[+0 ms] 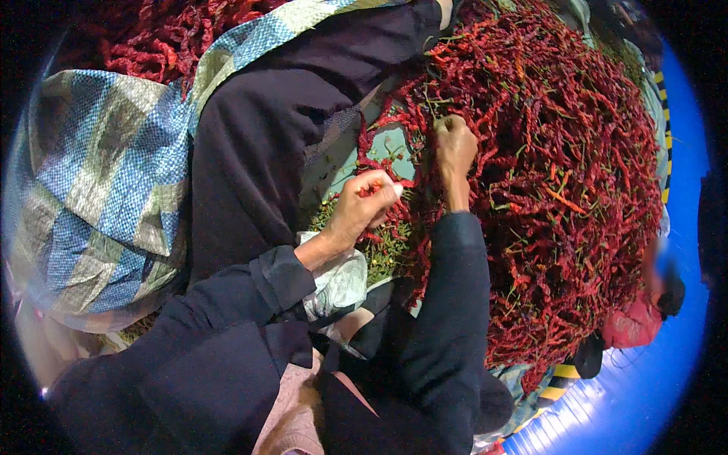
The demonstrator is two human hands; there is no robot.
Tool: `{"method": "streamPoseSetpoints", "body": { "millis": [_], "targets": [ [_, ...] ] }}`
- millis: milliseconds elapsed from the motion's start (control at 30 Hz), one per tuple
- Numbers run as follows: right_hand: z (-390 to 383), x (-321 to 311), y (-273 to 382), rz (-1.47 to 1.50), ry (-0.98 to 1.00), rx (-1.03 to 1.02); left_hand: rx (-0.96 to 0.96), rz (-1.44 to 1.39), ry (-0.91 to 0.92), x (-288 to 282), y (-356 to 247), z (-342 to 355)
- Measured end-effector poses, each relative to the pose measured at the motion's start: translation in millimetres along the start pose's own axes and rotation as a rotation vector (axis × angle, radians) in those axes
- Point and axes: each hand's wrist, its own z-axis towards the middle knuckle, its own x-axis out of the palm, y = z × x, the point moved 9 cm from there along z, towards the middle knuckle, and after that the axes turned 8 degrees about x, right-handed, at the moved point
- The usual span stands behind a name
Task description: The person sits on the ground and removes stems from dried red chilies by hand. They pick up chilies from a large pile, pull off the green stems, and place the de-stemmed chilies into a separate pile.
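from my remote seat, left hand [362, 203] near green stems [388, 254], right hand [456, 144] at the left edge of the red chili heap [565, 205], both grips drawn together (on what, i cannot tell)

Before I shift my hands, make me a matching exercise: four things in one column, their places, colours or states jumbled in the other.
Column one
1. Checked woven sack
2. Red chili heap
3. Right hand
4. Stem pile

Column two
A. Fingers curled, higher in the picture than the left hand
B. Greenish, below and to the right of the left hand
C. Blue and pale patches, at the picture's left
D. Fills much of the picture's right half

Right pairs: 1-C, 2-D, 3-A, 4-B.
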Motion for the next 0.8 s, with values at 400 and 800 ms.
{"method": "streamPoseSetpoints", "body": {
  "millis": [400,800],
  "targets": [
    [-118,-28,18,1.032,0.496,0.35,0.213,0.183,0.137,23,-6,9],
    [-146,-13,19,1.491,0.944,0.638,0.535,0.637,0.307,36,-35,-13]
  ]
}}
